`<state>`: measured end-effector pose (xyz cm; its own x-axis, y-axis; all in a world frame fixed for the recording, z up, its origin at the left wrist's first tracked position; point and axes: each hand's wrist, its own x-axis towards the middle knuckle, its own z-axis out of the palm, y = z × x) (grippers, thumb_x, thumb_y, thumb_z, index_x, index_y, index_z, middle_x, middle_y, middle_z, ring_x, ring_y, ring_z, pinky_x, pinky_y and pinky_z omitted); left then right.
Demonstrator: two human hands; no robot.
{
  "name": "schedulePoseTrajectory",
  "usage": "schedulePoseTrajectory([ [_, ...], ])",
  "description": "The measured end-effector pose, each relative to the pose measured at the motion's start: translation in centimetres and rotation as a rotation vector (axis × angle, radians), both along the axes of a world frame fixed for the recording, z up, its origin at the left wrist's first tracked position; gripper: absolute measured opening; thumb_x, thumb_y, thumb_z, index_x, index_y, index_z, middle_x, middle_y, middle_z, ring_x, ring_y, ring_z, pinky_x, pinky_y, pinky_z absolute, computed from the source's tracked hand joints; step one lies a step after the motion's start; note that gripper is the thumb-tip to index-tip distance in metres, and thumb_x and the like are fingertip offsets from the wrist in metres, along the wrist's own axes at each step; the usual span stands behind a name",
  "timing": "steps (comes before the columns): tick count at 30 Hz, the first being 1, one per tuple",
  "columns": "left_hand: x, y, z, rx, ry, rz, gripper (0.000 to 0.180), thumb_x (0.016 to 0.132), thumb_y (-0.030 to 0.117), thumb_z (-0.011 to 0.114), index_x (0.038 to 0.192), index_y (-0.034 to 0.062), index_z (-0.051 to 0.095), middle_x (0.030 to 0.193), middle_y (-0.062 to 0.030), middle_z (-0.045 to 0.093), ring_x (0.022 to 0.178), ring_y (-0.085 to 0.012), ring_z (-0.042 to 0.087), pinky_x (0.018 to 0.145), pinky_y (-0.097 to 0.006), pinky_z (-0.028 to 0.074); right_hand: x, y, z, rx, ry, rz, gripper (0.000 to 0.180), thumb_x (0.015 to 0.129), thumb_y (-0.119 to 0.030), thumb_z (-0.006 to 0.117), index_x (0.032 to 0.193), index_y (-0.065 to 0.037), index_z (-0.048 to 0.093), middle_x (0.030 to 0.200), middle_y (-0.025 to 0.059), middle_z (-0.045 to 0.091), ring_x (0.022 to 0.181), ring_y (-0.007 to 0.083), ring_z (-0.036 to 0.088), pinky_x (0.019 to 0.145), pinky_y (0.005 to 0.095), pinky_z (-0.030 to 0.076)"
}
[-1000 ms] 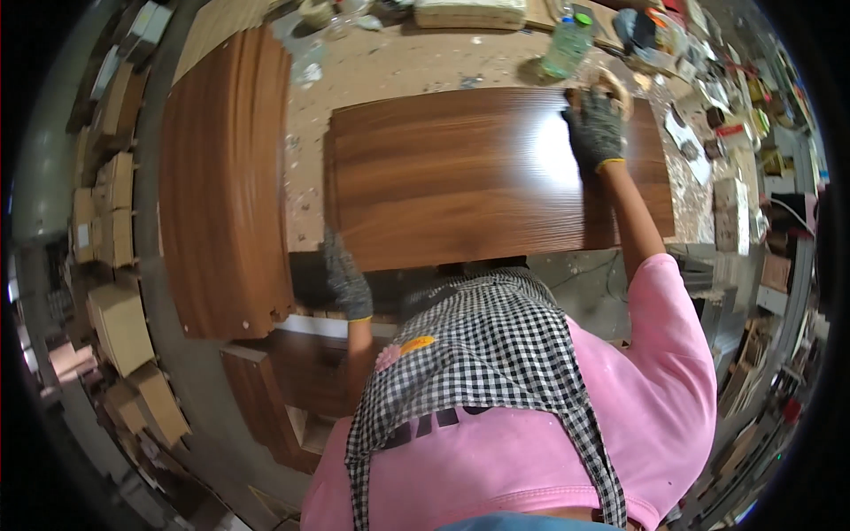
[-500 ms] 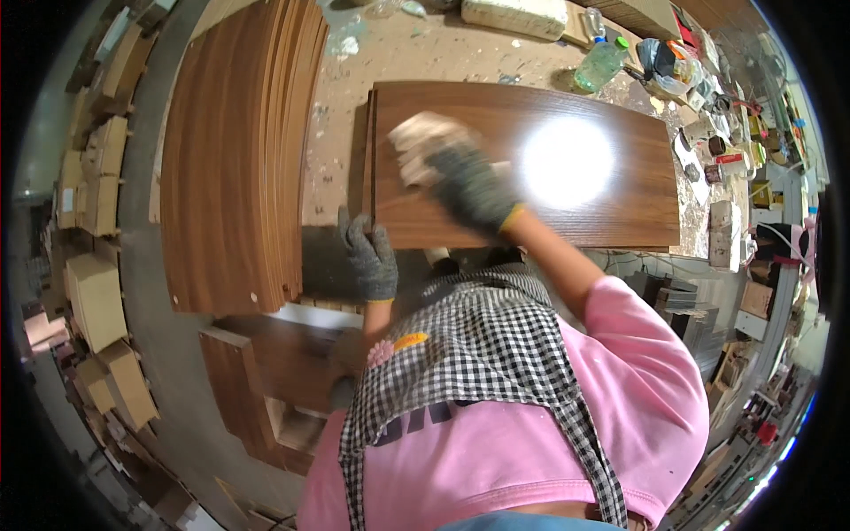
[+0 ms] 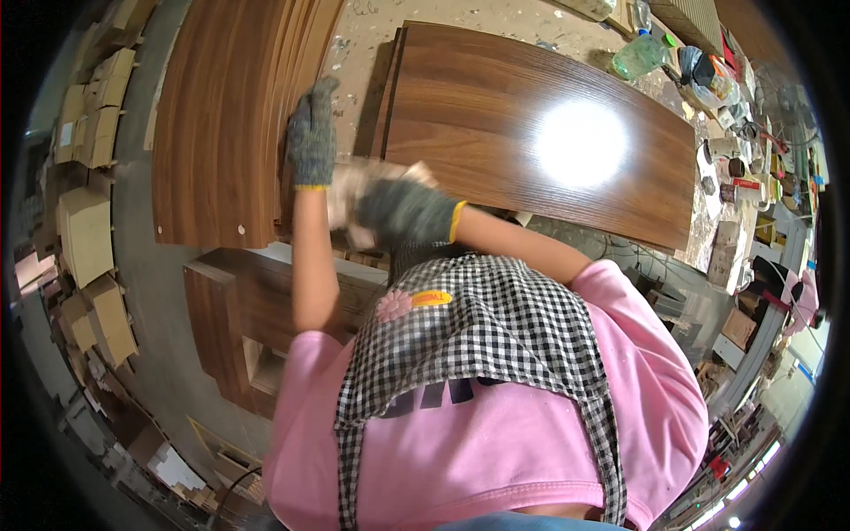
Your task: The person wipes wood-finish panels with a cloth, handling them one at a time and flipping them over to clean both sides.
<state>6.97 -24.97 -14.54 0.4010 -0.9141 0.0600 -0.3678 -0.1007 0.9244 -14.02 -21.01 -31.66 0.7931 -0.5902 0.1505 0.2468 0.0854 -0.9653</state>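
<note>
My left hand (image 3: 312, 137), in a grey knit glove with a yellow cuff, lies along the right edge of a stack of brown wood-grain panels (image 3: 212, 124). Its fingers stretch away from me, with nothing visible in them. My right hand (image 3: 407, 211), gloved alike, is closed on a pale beige cloth (image 3: 347, 190). Motion smears the cloth, which hangs near my left wrist in the gap between the two stacks. On the bench to the right lies another brown wood-grain panel (image 3: 478, 115) with a bright light reflection, atop at least one more.
A green-tinted plastic bottle (image 3: 639, 57) lies beyond the panel. Jars, bags and small clutter line the right side of the paint-spotted bench (image 3: 496, 16). A brown cabinet-like piece (image 3: 274, 296) stands below the left stack. Cardboard boxes (image 3: 88, 221) are at far left.
My right hand has swept the cloth off the right panel, leftward and nearer me. My left hand has moved left and farther away, to the left stack. The view has shifted too.
</note>
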Motion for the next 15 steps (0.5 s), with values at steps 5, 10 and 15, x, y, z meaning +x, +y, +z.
schedulePoseTrajectory([
  [5,-0.7,-5.4,-1.4,0.261,-0.116,-0.087,0.037,0.104,0.028,0.048,0.13,0.006,0.063,0.131,-0.0126,0.064,0.117,-0.0265,0.061,0.104,-0.037,0.047,-4.6,1.1,14.8,-0.711,0.132,0.384,0.03,0.084,-0.025,0.067,0.112,-0.014,0.07,0.112,0.0124,0.07,0.096,0.0346,0.068,0.083,0.0426,0.055],
  [10,-1.2,-7.1,-8.6,0.087,-0.83,-0.305,0.049,0.104,0.029,0.046,0.144,0.0003,0.048,0.149,-0.0213,0.046,0.137,-0.0349,0.043,0.117,-0.04,0.033,-20.9,-6.4,20.1,-1.072,0.803,-0.434,0.039,0.087,-0.022,0.066,0.124,-0.012,0.064,0.133,0.0167,0.059,0.11,0.0393,0.06,0.092,0.0459,0.05],
  [15,-7.5,-8.6,-7.9,0.278,-0.537,-0.105,0.071,0.1,0.05,0.051,0.147,-0.0027,0.042,0.151,-0.026,0.04,0.14,-0.0398,0.039,0.117,-0.044,0.031,-42.3,-10.4,14.9,-1.088,1.51,-0.975,0.039,0.092,-0.026,0.059,0.128,-0.011,0.062,0.141,0.0233,0.052,0.124,0.0424,0.052,0.102,0.0476,0.045],
])
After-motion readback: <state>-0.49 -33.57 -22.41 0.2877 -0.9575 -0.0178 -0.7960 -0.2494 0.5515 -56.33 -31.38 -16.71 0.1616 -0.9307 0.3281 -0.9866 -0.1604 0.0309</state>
